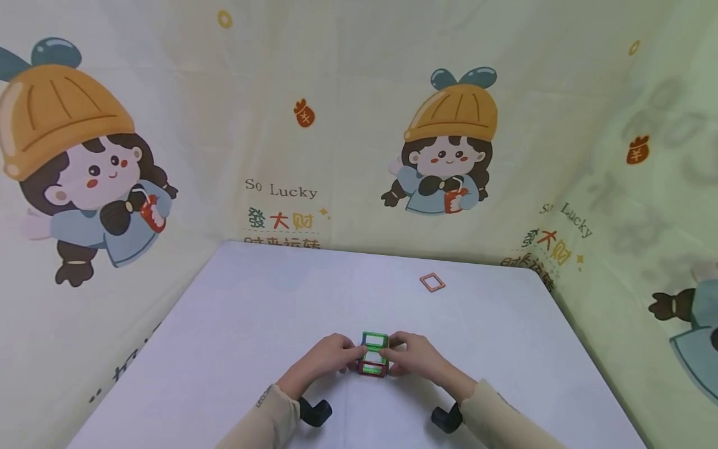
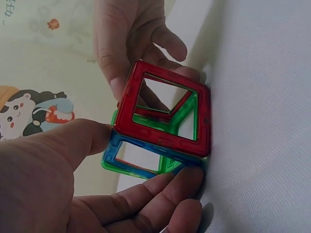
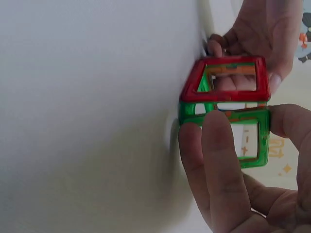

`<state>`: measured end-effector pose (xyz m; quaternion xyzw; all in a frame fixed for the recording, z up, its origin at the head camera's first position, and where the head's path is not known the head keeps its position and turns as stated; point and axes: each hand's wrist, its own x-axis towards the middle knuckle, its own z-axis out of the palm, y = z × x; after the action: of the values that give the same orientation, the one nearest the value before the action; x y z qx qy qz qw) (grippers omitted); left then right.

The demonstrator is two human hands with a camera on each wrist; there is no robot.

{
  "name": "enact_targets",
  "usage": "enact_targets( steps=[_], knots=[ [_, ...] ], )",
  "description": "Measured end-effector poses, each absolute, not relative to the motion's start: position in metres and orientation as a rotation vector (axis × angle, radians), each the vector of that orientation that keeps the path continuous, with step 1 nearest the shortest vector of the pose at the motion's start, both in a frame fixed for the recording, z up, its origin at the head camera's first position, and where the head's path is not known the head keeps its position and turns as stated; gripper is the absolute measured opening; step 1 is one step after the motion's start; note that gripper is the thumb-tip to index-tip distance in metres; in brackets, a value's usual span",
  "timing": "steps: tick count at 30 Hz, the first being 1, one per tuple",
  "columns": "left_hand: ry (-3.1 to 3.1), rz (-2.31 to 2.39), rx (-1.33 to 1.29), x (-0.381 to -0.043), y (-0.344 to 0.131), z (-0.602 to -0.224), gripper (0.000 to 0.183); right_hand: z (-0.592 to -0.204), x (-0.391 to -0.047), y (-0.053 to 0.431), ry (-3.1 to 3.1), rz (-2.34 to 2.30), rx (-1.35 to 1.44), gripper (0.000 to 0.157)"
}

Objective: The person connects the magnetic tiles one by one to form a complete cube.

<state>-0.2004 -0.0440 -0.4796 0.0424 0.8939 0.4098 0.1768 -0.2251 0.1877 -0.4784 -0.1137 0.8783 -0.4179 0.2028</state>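
Note:
A small box of magnetic tiles [image 1: 374, 347] with red, green and blue frames stands on the table between both hands. On its left my left hand [image 1: 325, 357] grips it, thumb at the top edge and fingers low along the blue tile [image 2: 155, 150]. My right hand [image 1: 419, 357] pinches the opposite side, its fingers over the green tile [image 3: 263, 138] and its thumb at the upper edge. A red square tile [image 2: 205, 116] forms the near face. Through the open frames, green and red inner edges show. Part of each side is hidden behind fingers.
An orange diamond-lying square tile [image 1: 440, 280] lies farther back on the white table [image 1: 252, 312], right of the box. Printed cloth [image 1: 348, 187] hangs behind and at the sides. Black curved pieces [image 1: 316, 413] stick out at both wrists.

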Motion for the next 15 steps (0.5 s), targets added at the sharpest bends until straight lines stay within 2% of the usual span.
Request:
enact_targets(
  steps=[15],
  knots=[
    [2.527,1.174,0.124,-0.1978,-0.0432,-0.4806,0.039,-0.4796,-0.2226,0.1890,2.444,-1.171,-0.306,0.056]
  ],
)
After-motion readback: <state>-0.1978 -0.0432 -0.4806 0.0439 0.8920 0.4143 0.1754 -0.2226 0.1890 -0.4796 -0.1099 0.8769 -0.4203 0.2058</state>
